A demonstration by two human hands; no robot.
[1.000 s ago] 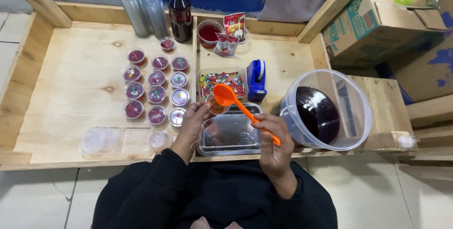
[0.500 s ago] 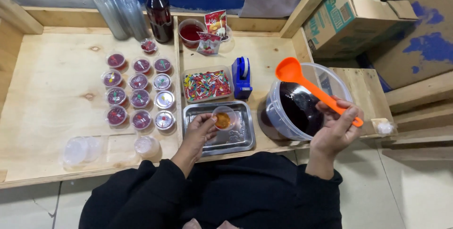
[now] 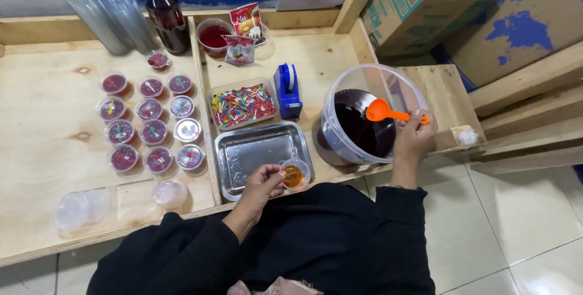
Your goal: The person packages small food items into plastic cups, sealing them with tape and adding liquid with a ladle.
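A small cup [image 3: 294,175] is pinched by the left hand [image 3: 262,181] over the tray [image 3: 255,152], lower centre. An orange spoon [image 3: 388,112] is gripped by the right hand [image 3: 414,138] inside the tub [image 3: 364,119], centre right.

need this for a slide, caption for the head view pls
Left hand holds a small cup at a metal tray while right hand dips an orange spoon into a tub of dark liquid.

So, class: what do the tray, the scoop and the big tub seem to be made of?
Tray: likely steel, grey with dull reflections. Scoop: probably plastic, uniform bright orange, glossy. Big tub: clear plastic, as the dark liquid shows through its wall.
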